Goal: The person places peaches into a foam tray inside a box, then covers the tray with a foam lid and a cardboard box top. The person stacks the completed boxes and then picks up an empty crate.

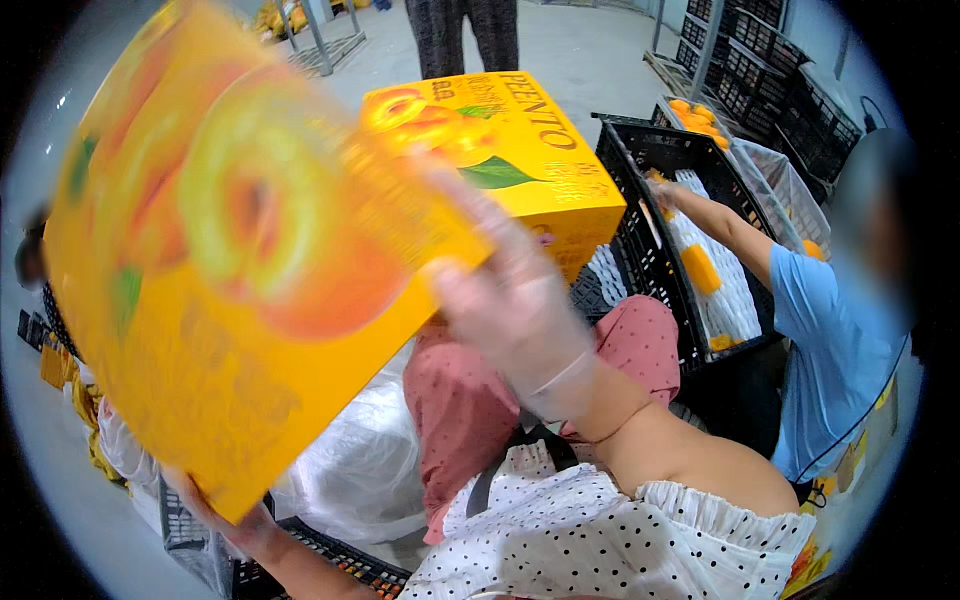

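Observation:
A large yellow fruit carton (250,240) printed with peaches is tilted up in front of me on the left, blurred by motion. Only one broad face of it shows, so whether it is a lid or a whole box is unclear. My right hand (515,300), in a clear plastic glove, is closed on its right edge. At the bottom corner my left hand (225,520), also gloved, grips it, its fingers partly hidden behind the card. Beyond my right hand stands a second yellow carton (570,215) with the same print, partly covered by the held one.
On the right, a co-worker in a blue shirt (835,320) reaches into a black crate (690,370) with white foam netting and orange-yellow pieces. Clear plastic sheeting (355,475) lies by my knees. Black crates (745,60) are stacked far right. Someone in dark trousers (462,35) stands ahead.

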A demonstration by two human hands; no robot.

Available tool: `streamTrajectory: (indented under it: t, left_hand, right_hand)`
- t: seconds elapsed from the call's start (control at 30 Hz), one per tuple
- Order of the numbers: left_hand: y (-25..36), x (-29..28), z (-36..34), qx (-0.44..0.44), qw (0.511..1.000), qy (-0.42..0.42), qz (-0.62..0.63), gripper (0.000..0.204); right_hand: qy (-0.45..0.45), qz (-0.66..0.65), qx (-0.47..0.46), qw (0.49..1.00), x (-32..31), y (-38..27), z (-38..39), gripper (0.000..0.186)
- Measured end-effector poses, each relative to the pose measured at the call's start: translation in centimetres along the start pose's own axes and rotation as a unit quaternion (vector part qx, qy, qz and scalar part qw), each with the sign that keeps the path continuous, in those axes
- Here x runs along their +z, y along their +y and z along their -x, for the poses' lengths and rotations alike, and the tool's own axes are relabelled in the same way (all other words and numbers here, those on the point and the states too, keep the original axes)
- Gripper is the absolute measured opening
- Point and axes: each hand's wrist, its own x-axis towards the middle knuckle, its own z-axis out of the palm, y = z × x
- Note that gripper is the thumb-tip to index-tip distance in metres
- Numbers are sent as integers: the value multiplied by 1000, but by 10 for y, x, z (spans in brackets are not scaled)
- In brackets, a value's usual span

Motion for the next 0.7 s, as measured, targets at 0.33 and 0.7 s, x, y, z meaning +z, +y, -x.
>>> streamTrajectory:
  t: [0.33, 0.7]
  left_hand:
    - [85, 251, -167, -259, 821, -318, 398, 59]
    - [67, 290, -107, -285, 807, -193, 480, 63]
  right_hand:
    - [234, 351, 31, 906, -160, -3, -11, 51]
    - [186, 99, 3, 977, -190, 61, 11, 63]
